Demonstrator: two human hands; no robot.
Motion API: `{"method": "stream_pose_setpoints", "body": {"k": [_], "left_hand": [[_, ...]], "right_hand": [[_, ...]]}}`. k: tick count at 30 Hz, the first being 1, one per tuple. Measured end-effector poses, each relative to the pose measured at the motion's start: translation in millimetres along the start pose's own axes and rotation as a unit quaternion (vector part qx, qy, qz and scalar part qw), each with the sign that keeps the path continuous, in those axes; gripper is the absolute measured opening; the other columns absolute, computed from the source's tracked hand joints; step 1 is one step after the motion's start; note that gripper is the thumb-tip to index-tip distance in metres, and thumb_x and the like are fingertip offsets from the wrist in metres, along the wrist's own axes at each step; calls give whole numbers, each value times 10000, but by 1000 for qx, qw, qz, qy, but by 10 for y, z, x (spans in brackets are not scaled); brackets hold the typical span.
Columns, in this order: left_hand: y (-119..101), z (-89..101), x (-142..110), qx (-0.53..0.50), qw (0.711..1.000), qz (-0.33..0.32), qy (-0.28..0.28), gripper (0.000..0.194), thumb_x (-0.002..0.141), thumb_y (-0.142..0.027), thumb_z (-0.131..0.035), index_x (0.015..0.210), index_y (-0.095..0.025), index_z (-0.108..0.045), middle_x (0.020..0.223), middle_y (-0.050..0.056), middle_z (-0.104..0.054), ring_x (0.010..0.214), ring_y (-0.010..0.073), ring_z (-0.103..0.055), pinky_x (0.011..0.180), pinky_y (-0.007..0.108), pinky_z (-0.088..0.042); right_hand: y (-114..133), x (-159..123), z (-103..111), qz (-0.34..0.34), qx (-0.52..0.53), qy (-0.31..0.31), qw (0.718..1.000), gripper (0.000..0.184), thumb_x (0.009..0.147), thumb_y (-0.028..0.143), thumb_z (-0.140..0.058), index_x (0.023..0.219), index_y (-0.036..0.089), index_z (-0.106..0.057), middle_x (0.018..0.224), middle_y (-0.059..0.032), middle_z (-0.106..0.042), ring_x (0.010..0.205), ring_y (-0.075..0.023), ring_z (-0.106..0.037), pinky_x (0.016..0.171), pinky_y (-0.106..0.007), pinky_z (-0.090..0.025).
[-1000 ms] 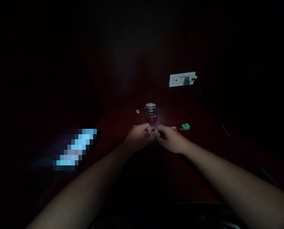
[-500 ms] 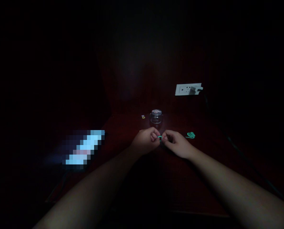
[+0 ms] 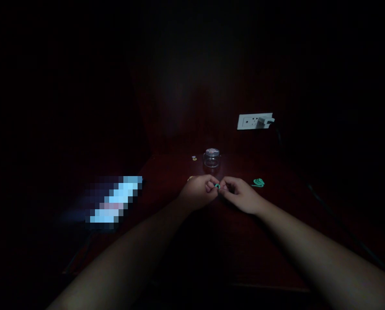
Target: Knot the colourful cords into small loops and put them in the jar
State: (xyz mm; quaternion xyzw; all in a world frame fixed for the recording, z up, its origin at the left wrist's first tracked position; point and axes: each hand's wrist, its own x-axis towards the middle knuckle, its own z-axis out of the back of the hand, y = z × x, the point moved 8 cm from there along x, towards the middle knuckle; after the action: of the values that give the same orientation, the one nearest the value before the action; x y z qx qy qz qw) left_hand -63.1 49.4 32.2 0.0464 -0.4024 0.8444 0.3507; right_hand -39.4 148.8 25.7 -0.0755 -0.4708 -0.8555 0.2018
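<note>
The scene is very dark. My left hand [image 3: 199, 191] and my right hand [image 3: 239, 194] meet fingertip to fingertip over a dark red table [image 3: 166, 172]. Both are closed in a pinch on a small green band [image 3: 217, 186] held between them. Just beyond the hands stands a small clear glass jar [image 3: 212, 157] with a lid. A loose pile of green bands [image 3: 259, 182] lies on the table to the right of my right hand. A tiny yellow band [image 3: 194, 158] lies left of the jar.
A white wall socket [image 3: 255, 121] with a plug in it sits at the back right, and a dark cable runs down from it along the table's right side. A lit, blurred-out screen [image 3: 115, 204] lies on the left.
The view tilted up between one second and half a second ago, so everything sits lower in the frame. My hands have stayed pinched together on the green band, barely moving since.
</note>
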Motion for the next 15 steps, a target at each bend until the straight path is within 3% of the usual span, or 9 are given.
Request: {"method": "stream_pose_setpoints", "body": {"k": [15], "left_hand": [[5, -19, 4, 4, 1000, 9, 16, 155, 695, -185, -503, 803, -162, -612, 657, -9, -628, 553, 75, -540, 517, 167, -417]], "right_hand": [[50, -6, -5, 14, -24, 4, 1000, 119, 755, 246, -492, 673, 160, -487, 576, 38, -425, 541, -88, -376, 515, -219, -313]]}}
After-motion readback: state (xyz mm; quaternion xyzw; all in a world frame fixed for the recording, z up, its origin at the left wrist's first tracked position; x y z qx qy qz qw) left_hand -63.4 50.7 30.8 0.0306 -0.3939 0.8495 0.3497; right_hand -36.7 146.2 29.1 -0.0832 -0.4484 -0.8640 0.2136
